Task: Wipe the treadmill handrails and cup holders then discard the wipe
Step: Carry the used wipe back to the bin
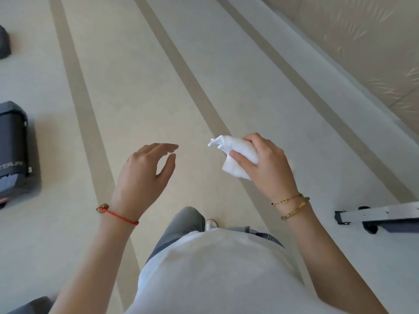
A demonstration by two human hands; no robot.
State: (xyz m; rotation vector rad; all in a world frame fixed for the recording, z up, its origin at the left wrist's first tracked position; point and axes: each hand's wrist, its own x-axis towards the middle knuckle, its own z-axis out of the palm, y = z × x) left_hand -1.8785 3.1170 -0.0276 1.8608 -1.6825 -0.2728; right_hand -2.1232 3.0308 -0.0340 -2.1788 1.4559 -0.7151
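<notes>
Far left of the frame: a dark machine base (13, 152) with partial lettering sits on the pale floor (140, 87), and a second dark shape (4, 44) shows at the upper left edge. Whether either belongs to a treadmill I cannot tell; no handrail or cup holder is in view.

Centre left: the left hand (142, 171) hangs in the air over the floor, fingers loosely spread and gently bent, thumb apart, holding nothing. A red cord bracelet (119, 215) circles that wrist.

Centre bottom: a white shirt and grey trousers, with one shoe toe (211, 223) showing just ahead of the body.

Centre right: the right hand (267, 164) is clenched round the wipe (235, 152), thumb pressed across its front and fingers curled over the top. The two hands are apart, with bare floor between them. Gold bracelets (292, 206) sit at this wrist.

The wipe itself is white and crumpled, with loose corners sticking out to the left and drooping below the thumb. It looks very light, soft and limp, with no stiffness to push against. My judgement is that it should be held bunched in the palm, as now, so a padded face meets any surface. A pinch at one corner would let it flap or fold.

Lower right edge: a pale metal frame end (374, 215) with dark caps rests on the floor.
</notes>
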